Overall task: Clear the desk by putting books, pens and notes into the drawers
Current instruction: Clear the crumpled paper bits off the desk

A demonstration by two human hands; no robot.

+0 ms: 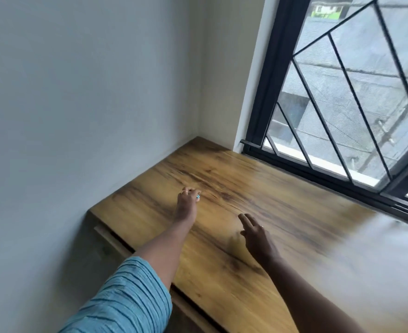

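The wooden desk fills the corner below a window, and no book, pen or note shows on the part in view. My left hand reaches over the desk's left part with its fingers curled. A small turquoise speck shows at its fingertips; I cannot tell whether it is a held thing or a ring. My right hand hovers just above the desk's middle, fingers stretched out and apart, holding nothing. A drawer front sits under the desk's left edge.
A grey wall runs along the desk's left side. A window with black bars borders the far side, its sill frame at desk level. The desk's right part is blurred.
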